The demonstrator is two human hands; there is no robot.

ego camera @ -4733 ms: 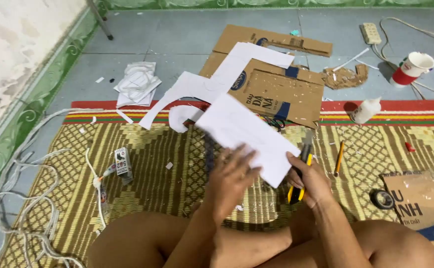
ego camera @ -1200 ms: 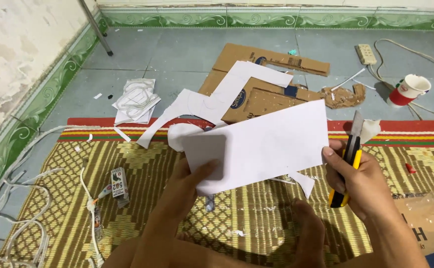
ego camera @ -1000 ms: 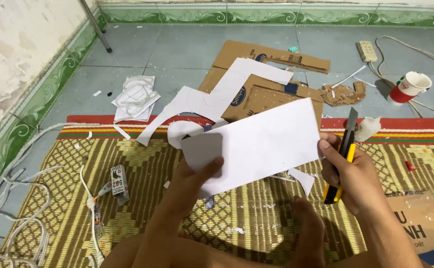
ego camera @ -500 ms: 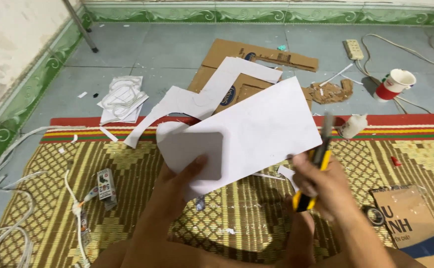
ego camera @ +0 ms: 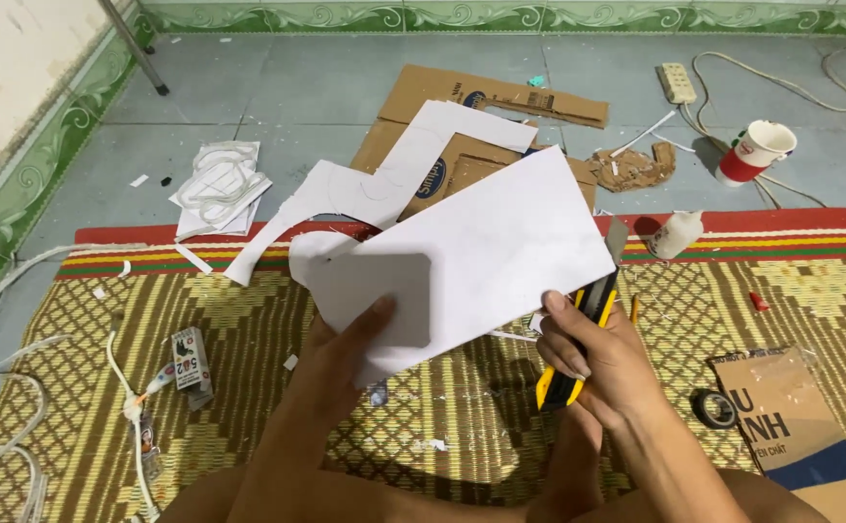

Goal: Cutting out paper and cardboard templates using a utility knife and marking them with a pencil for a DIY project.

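Note:
My left hand (ego camera: 341,358) holds up a large white sheet of paper (ego camera: 481,252) above the woven mat (ego camera: 75,407), thumb on its near face. A smaller rounded white piece (ego camera: 375,291) lies against the sheet under that thumb. My right hand (ego camera: 592,363) grips a yellow and black utility knife (ego camera: 578,339), its blade out and pointing up beside the sheet's right edge. The blade tip sits close to the paper's lower right corner; I cannot tell if it touches.
Flat cardboard pieces (ego camera: 500,97) and white paper offcuts (ego camera: 346,194) lie on the tiled floor beyond the mat. A paper cup (ego camera: 754,150), power strip (ego camera: 677,82), glue bottle (ego camera: 677,234), tape roll (ego camera: 715,409), cardboard box (ego camera: 791,426), small box (ego camera: 189,356) and cords (ego camera: 7,465) lie around.
I lifted the white sheet off the mat and raised it in my left hand. My right hand with the knife came up to the sheet's right edge. The view shifted slightly.

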